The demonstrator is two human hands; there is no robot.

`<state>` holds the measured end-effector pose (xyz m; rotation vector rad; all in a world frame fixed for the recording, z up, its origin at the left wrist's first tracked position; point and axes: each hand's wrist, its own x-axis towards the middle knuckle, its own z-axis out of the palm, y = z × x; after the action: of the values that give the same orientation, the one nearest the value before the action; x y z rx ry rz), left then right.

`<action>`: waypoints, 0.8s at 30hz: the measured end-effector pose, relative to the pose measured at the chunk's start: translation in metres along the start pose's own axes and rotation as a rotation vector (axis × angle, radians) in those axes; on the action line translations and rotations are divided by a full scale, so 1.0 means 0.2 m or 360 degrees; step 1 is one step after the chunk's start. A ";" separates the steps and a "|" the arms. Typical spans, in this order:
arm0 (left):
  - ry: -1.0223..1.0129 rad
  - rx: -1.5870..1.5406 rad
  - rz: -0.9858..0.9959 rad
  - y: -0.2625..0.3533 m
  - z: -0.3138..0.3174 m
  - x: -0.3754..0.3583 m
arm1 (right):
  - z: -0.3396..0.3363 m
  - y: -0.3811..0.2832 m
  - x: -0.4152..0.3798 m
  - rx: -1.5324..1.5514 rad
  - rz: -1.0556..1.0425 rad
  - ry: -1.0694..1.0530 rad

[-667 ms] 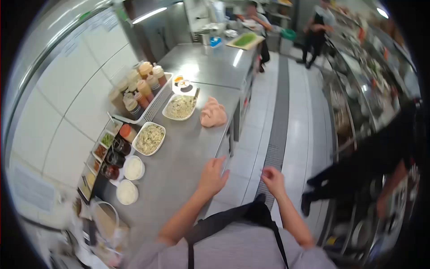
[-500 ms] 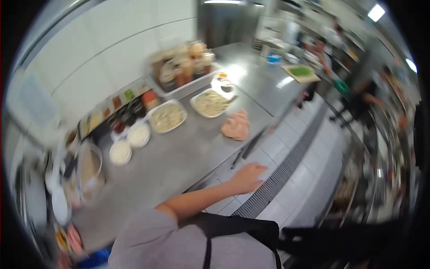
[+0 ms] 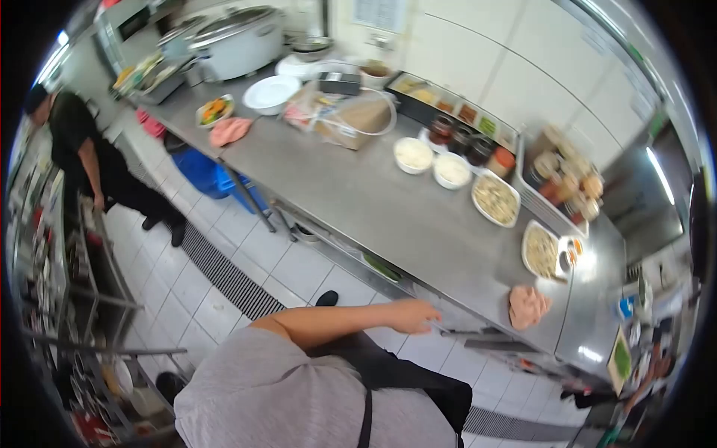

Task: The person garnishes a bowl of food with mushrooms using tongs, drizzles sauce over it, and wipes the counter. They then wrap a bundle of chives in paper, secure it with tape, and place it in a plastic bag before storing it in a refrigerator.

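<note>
My left hand reaches out to the right over the floor, beside the front edge of the steel counter. Its fingers are loosely bent and somewhat apart, slightly blurred, with nothing visible in them. My right hand is out of view. On the counter, a crumpled pink cloth lies near the front edge, to the right of my left hand. Behind it stand two white dishes of pale mixed food. Further left are two white bowls with white contents.
A basket of jars and a topping tray stand along the wall. A plastic bag, white plates and a large cooker are further left. A person in dark clothes stands at far left.
The view has swung left along the counter, bringing the cooker, plates and person in dark clothes into view. The dishes and pink cloth now appear further right. My left hand's fingers look more bent.
</note>
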<state>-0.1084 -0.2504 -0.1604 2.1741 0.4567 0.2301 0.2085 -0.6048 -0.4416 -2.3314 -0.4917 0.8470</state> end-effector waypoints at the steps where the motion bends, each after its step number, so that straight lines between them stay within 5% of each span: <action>1: 0.0210 -0.0143 -0.0176 -0.05 -0.11 -0.06 | 0.03 -0.08 0.07 0.0064 0.0034 -0.0037; 4: 0.1116 -0.0528 -0.0727 -0.24 -0.44 -0.32 | 0.16 -0.39 0.23 0.0258 0.0151 -0.0137; 11: 0.2983 -0.1089 -0.0602 -1.06 -1.48 -1.36 | 0.63 -0.92 0.25 0.0268 -0.0267 -0.0675; 13: 0.3035 -0.0845 -0.0758 -1.35 -1.78 -1.70 | 0.75 -1.04 0.19 0.0276 -0.0345 -0.0806; 15: 0.3173 -0.1228 -0.0581 -1.59 -2.03 -1.93 | 0.84 -1.13 0.13 0.0289 -0.0409 -0.0911; 20: 0.3454 -0.1502 -0.0814 -1.88 -2.40 -2.09 | 0.99 -1.14 0.02 0.0353 -0.0534 -0.1077; 24: 0.3060 -0.1657 -0.0855 -2.00 -2.47 -2.11 | 0.99 -1.09 0.00 0.0373 -0.0649 -0.1212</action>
<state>-0.7502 0.1612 -0.1869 0.2053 1.4133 1.7356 0.0463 -0.3607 -0.4208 -1.5530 -1.0677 1.4727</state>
